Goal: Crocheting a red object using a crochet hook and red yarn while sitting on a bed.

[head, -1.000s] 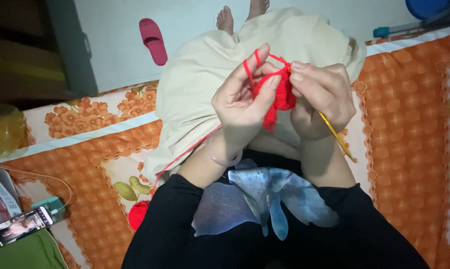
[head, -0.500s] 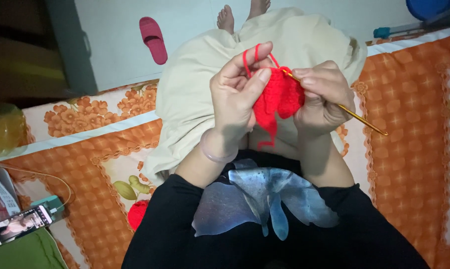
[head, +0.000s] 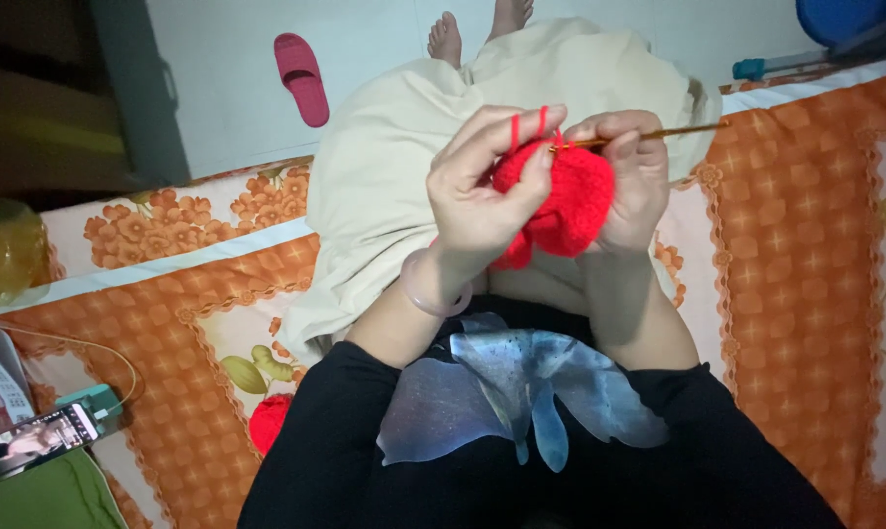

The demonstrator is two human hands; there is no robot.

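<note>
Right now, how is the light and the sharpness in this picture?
Head view: the left hand, right hand and red crochet piece are brightly lit and fairly sharp; the far left edge is dark, the phone screen glows, and the black top lies in shadow.

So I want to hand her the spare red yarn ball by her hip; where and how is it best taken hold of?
Take the red yarn ball by its exposed left half, coming from above and the left over the orange patterned bedcover. Its right side is tucked against the black top, so only that rounded outer part shows. Judging by its soft round form, a loose whole-hand cupping hold should suit.
</note>
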